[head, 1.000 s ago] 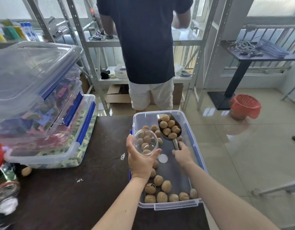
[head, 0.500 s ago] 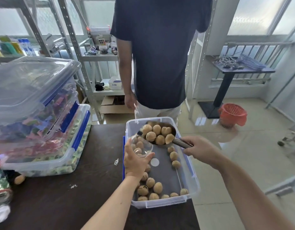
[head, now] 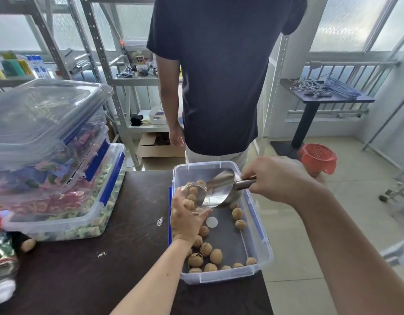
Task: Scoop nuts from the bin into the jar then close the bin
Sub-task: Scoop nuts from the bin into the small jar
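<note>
Here, walnuts are seen scattered along the near end of an open clear plastic bin, which sits at the right edge of the dark table. A small clear jar, with several walnuts inside, is held tilted over the bin's far-left part by the left hand, its fingers wrapped around the jar. A metal scoop is tipped with its mouth against the jar's opening; its handle is gripped by the closed fingers of the right hand. To the left, stacked lidded containers of coloured items are set on the table. Beyond the bin, a person in a dark shirt is standing before metal shelving. A red basket lies on the floor at the right.
</note>
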The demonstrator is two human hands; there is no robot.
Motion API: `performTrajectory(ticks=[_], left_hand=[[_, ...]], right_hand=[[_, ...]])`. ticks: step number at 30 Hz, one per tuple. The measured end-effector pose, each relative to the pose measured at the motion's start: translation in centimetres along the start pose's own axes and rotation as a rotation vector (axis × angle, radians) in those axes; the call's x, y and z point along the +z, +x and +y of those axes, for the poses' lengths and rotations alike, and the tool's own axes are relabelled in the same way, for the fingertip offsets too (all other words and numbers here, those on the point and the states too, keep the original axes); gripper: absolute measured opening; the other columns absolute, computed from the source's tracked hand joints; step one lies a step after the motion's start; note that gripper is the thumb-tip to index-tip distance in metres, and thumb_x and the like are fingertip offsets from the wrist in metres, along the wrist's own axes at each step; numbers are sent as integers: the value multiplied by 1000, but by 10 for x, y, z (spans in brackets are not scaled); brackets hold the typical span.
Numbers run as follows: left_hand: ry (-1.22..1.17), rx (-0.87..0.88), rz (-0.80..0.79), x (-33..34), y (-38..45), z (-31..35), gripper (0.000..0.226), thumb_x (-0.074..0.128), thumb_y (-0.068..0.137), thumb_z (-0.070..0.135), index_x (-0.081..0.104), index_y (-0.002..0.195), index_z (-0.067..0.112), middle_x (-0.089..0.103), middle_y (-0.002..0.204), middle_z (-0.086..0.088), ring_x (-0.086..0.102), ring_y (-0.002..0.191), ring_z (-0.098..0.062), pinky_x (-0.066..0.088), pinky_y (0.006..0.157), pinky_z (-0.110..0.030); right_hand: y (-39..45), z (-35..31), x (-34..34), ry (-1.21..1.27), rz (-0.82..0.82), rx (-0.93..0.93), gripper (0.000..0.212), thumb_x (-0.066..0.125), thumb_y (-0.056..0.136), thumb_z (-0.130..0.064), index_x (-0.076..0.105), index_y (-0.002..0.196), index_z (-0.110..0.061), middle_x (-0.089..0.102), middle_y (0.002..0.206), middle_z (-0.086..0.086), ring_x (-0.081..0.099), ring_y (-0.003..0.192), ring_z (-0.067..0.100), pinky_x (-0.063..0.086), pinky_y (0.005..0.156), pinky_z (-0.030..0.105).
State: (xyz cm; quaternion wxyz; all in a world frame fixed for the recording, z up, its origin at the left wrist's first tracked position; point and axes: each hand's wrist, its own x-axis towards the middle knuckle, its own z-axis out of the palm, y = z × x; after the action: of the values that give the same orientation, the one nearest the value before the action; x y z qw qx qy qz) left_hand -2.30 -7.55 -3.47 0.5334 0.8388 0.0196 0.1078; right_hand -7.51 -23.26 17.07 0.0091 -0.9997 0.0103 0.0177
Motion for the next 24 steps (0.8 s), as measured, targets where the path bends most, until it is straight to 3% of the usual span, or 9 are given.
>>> performTrajectory(ticks=[6,8,10,13,15,20,22,24], left_hand=[[-124,-41,112,-7,7,0,101,88,58,25,31,141,12,45,142,-12,43,130,-26,31,99,-24],[-135,-24,125,-9,11,3,100,87,59,24,31,141,10,45,142,-13,42,130,-26,30,100,-22],[-132,-4,127,-9,12,5,100,87,59,24,31,140,10,45,141,-13,43,130,-25,30,99,-21],[-123,1,129,-9,12,4,100,87,59,25,32,140,10,45,141,-14,43,130,-26,31,99,-22],[-122,-4,128,-8,10,3,100,87,59,25,32,140,10,45,141,-14,43,130,-26,30,99,-22],[-155,-9,153,-7,9,2,99,87,59,26,32,140,12,45,141,-13,43,131,-26,33,100,-25],[-185,7,187,-8,12,5,99,87,59,26,32,140,12,46,140,-13,43,130,-25,34,101,-23],[-219,26,220,-11,17,12,98,87,58,23,34,139,10,47,139,-13,44,128,-20,32,98,-10]], right_hand=[[-9,17,-1,-4,18,106,26,49,87,-20,71,98,-29,68,94,2,58,84,23,26,49,22],[-9,22,13,-66,-89,86,24,50,87,-21,69,100,-25,66,90,1,56,85,24,22,48,23],[-10,20,29,-120,-257,30,22,53,83,-23,70,99,-21,57,73,-4,54,79,22,25,48,22],[-9,11,54,-43,-536,-35,24,57,80,-20,72,97,-13,51,54,-4,53,63,15,33,50,23],[-6,4,73,34,-631,-61,25,56,80,-17,74,93,-7,52,51,-5,50,54,12,38,53,25],[-13,-24,113,44,-541,-66,19,52,85,-12,65,91,-1,51,67,11,52,78,32,40,66,32],[-16,-36,119,65,-504,-38,23,46,88,-10,62,102,-3,63,92,15,58,98,37,41,72,34],[-17,-43,124,88,-475,16,30,43,91,-9,60,115,-4,63,119,16,58,113,34,47,80,36]])
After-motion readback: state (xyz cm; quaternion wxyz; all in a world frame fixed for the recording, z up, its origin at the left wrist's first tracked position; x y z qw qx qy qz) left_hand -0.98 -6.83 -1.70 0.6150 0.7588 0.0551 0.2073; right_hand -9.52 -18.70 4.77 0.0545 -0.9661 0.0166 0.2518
